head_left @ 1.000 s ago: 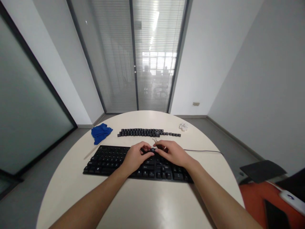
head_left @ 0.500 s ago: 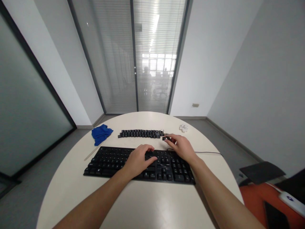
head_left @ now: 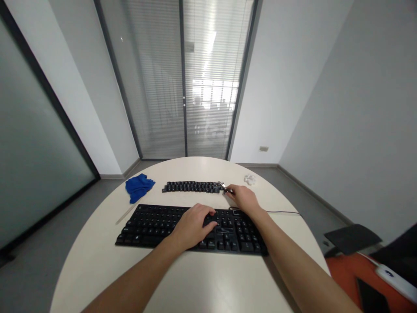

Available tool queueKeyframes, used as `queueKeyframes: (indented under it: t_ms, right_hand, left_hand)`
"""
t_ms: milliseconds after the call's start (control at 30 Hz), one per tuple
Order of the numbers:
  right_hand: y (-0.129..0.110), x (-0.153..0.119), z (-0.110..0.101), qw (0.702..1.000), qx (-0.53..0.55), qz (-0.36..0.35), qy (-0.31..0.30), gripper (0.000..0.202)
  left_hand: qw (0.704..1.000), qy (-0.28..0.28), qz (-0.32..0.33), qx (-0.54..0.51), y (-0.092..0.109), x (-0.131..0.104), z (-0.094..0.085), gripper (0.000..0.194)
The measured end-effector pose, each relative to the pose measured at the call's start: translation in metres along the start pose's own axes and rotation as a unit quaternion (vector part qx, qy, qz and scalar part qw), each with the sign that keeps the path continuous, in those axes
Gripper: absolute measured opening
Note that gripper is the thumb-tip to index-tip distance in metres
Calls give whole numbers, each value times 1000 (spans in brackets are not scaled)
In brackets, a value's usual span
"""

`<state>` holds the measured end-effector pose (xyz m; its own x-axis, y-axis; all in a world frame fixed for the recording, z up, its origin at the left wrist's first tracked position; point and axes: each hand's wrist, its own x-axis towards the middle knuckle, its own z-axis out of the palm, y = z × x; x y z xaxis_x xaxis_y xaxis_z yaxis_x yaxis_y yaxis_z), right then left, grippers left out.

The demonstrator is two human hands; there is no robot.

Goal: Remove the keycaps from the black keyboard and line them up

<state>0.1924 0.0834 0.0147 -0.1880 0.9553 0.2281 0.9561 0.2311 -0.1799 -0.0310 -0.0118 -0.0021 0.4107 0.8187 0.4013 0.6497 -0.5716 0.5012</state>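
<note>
A black keyboard (head_left: 150, 224) lies across the round cream table. My left hand (head_left: 194, 224) rests over its middle, fingers and thumb apart, holding nothing that I can see. Behind the keyboard, loose black keycaps (head_left: 192, 187) stand in rows. My right hand (head_left: 243, 198) is at the right end of these rows, its fingers closed on a small metal tool (head_left: 223, 185) that points to the left. The tool's tip is at the last keycaps; its other end is hidden by the fingers.
A blue cloth (head_left: 138, 187) and a thin pale stick (head_left: 127, 214) lie at the left. Crumpled white material (head_left: 249, 179) sits at the back right. A cable (head_left: 283, 212) runs off the right edge. An orange chair (head_left: 345, 274) holds a white power strip (head_left: 395, 280).
My right hand now has the metal tool between its fingers, where it was at a keycap beside the tool before. My left hand has barely moved. The view has tilted slightly up.
</note>
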Motion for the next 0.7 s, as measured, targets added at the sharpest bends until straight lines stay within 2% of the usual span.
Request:
queueKeyframes:
  t_ms: [200, 700]
  right_hand:
    - [-4, 11, 7, 1000, -11, 6, -7, 27]
    - [-6, 10, 15, 1000, -2, 8, 4, 27]
  left_hand:
    - [1000, -1, -1, 1, 1, 0, -1, 20]
    - [1000, -3, 1, -4, 1, 1, -1, 19]
